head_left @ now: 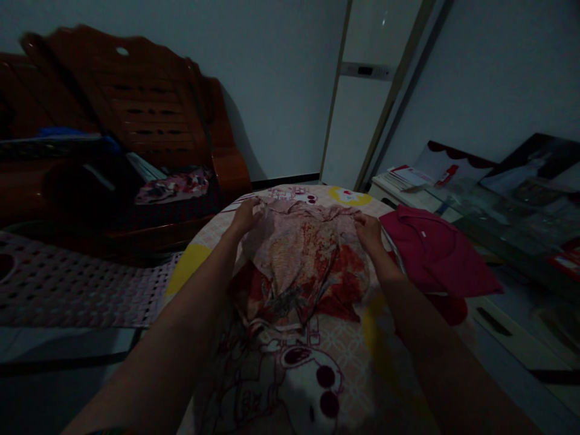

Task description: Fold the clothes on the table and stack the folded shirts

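I see rumpled cloth [301, 260], pink and blotchy rust-red, spread on a cartoon-print tablecloth [348, 344], my left hand [247, 217] and right hand [370, 232] pinching its far corners; a wooden chair [145, 84] stands by the dim wall [281, 90].

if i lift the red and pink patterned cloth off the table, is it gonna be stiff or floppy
Probably floppy: the patterned cloth lies in loose wrinkles and folds. It looks thin, so it is likely light for its spread. Its near part may sag or swing, since the left hand and right hand hold only its far edge.
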Demonstrator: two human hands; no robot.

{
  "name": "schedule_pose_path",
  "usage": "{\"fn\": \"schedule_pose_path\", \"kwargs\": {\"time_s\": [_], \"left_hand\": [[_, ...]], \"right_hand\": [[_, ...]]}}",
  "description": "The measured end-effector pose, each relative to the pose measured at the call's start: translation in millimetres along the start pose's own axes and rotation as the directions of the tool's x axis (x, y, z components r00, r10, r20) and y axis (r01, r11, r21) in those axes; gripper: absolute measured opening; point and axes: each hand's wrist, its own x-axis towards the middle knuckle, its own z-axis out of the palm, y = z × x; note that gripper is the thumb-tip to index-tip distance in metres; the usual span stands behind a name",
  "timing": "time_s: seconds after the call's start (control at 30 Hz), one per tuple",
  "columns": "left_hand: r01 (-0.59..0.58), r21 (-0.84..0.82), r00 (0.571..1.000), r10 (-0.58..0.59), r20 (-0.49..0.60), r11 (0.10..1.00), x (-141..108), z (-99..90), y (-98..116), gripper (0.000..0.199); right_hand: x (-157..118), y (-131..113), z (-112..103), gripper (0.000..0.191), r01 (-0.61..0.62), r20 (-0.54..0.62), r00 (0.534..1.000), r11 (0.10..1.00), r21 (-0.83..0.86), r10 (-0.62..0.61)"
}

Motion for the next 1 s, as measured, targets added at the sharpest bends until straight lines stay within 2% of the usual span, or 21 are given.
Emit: {"fn": "schedule_pose_path", "kwargs": {"time_s": [0.1, 0.2, 0.3, 0.43, 0.5, 0.6, 0.67, 0.73, 0.8, 0.93, 1.0], "left_hand": [[0.138, 0.050, 0.989, -0.140, 0.047, 0.989, -39.8, -2.7, -4.5, 0.047], [0.233, 0.130, 0.969, -0.241, 0.050, 0.964, -67.5, -10.6, -5.6, 0.034], [0.264, 0.225, 0.954, -0.288, 0.080, 0.938, -86.0, -20.4, -2.4, 0.029], [0.246, 0.320, 0.928, -0.318, 0.196, 0.915, -107.8, -30.6, 7.4, 0.034], [0.219, 0.352, 0.919, -0.313, 0.238, 0.910, -118.2, -34.0, 12.8, 0.037], [0.168, 0.399, 0.913, -0.295, 0.281, 0.901, -131.0, -38.1, 20.1, 0.038], [0.133, 0.415, 0.909, -0.278, 0.310, 0.900, -137.5, -40.5, 24.2, 0.038], [0.109, 0.412, 0.901, -0.265, 0.344, 0.905, -143.3, -43.0, 26.8, 0.040], [0.098, 0.388, 0.887, -0.257, 0.383, 0.916, -148.9, -45.4, 27.4, 0.043], [0.154, 0.278, 0.864, -0.266, 0.427, 0.948, -160.1, -47.2, 24.3, 0.041], [0.193, 0.191, 0.874, -0.257, 0.412, 0.962, -165.0, -45.7, 23.0, 0.037]], "right_hand": [[-36.5, 2.0, -17.0, 0.014, -0.095, -0.018, 0.995, 0.995, 0.017, 0.095], [-67.7, -3.4, -30.1, 0.008, -0.082, 0.062, 0.995, 0.996, 0.041, 0.080], [-90.7, -9.6, -40.2, 0.006, -0.081, 0.171, 0.983, 0.995, 0.063, 0.070], [-112.5, -14.6, -51.7, 0.012, -0.119, 0.291, 0.950, 0.993, 0.006, 0.112], [-122.6, -18.1, -58.2, 0.020, -0.141, 0.384, 0.913, 0.990, -0.011, 0.135], [-136.7, -25.1, -70.4, 0.032, -0.169, 0.546, 0.822, 0.985, -0.033, 0.160], [-144.5, -29.0, -78.8, 0.038, -0.157, 0.628, 0.760, 0.985, -0.072, 0.167], [-151.0, -30.8, -85.2, 0.043, -0.118, 0.675, 0.719, 0.986, -0.116, 0.165], [-157.2, -31.4, -87.3, 0.045, -0.061, 0.673, 0.723, 0.985, -0.162, 0.156], [-171.9, -34.1, -77.2, 0.032, 0.052, 0.573, 0.811, 0.960, -0.274, 0.120], [-179.0, -37.2, -69.0, 0.022, 0.066, 0.540, 0.831, 0.942, -0.328, 0.130]]}}
